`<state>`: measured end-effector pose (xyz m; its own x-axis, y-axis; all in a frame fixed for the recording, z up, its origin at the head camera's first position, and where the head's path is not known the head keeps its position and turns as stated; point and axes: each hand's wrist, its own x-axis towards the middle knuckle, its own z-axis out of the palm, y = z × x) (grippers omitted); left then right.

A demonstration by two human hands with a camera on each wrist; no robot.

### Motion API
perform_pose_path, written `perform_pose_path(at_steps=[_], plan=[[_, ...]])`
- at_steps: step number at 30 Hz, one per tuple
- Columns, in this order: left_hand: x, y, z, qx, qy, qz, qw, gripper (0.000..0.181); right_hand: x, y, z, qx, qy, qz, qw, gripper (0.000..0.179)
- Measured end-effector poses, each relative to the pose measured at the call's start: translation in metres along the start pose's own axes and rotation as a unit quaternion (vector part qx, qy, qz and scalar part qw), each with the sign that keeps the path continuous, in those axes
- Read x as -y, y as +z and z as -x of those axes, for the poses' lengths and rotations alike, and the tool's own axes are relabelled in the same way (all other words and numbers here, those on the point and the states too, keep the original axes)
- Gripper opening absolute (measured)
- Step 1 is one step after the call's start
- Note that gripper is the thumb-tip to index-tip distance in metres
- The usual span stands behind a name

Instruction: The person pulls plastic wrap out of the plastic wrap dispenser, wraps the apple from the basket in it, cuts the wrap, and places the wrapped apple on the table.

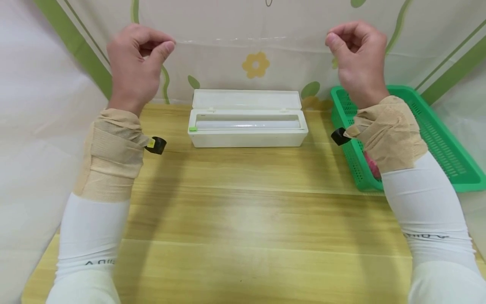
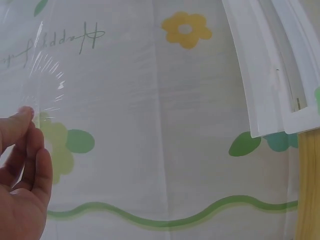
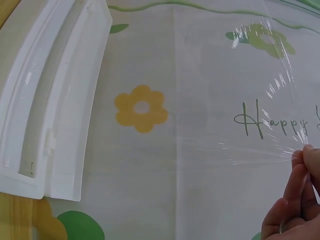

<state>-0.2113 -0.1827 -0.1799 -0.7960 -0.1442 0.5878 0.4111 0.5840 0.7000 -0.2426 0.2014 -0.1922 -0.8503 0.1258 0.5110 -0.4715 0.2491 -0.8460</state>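
Between my two raised hands stretches a sheet of clear plastic wrap (image 1: pixel 250 39), its upper edge glinting in the head view. My left hand (image 1: pixel 136 63) pinches one corner between thumb and forefinger. The opposite corner is pinched the same way by my right hand (image 1: pixel 358 57). Creases fan out from the pinched wrap (image 3: pixel 285 145) in the right wrist view. Below and between the hands, a white wrap dispenser box (image 1: pixel 248 140) stands on the table with its lid (image 1: pixel 247 99) tipped back. A roll of wrap (image 1: pixel 248 124) lies inside it.
At the right, a green plastic basket (image 1: pixel 468 185) sits partly under my right forearm, with something pink (image 1: pixel 372 164) in it. A small green slider (image 1: pixel 193 128) is at the box's left end. Behind the wooden table (image 1: pixel 247 219) hangs a flower-patterned curtain (image 1: pixel 220 63).
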Motion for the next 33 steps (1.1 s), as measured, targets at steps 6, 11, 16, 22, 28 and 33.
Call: perform_pose_path(at_steps=[6, 11, 16, 22, 28, 33], plan=[[-0.004, -0.001, -0.002, -0.004, 0.003, 0.004, 1.0, 0.021, 0.006, 0.0, 0.0, -0.002, -0.007, 0.012, 0.9999, 0.007], [-0.007, -0.003, -0.003, -0.004, 0.003, 0.005, 1.0, 0.018, 0.009, -0.001, -0.002, -0.004, -0.008, 0.01, 0.9999, 0.006], [-0.01, -0.003, -0.005, -0.006, 0.009, 0.008, 0.9999, 0.018, 0.012, -0.002, -0.003, -0.007, -0.015, 0.017, 0.9997, 0.007], [-0.013, -0.004, -0.007, -0.012, 0.018, 0.015, 0.9996, 0.017, 0.015, 0.0, -0.005, -0.012, -0.037, 0.006, 0.9992, 0.009], [-0.018, -0.008, -0.007, -0.016, 0.032, 0.026, 0.999, 0.013, 0.022, -0.001, -0.004, -0.013, -0.035, 0.001, 0.9993, 0.009], [-0.021, -0.013, -0.009, -0.018, 0.041, 0.042, 0.9981, 0.01, 0.028, -0.002, -0.002, -0.019, -0.058, 0.015, 0.9981, 0.011]])
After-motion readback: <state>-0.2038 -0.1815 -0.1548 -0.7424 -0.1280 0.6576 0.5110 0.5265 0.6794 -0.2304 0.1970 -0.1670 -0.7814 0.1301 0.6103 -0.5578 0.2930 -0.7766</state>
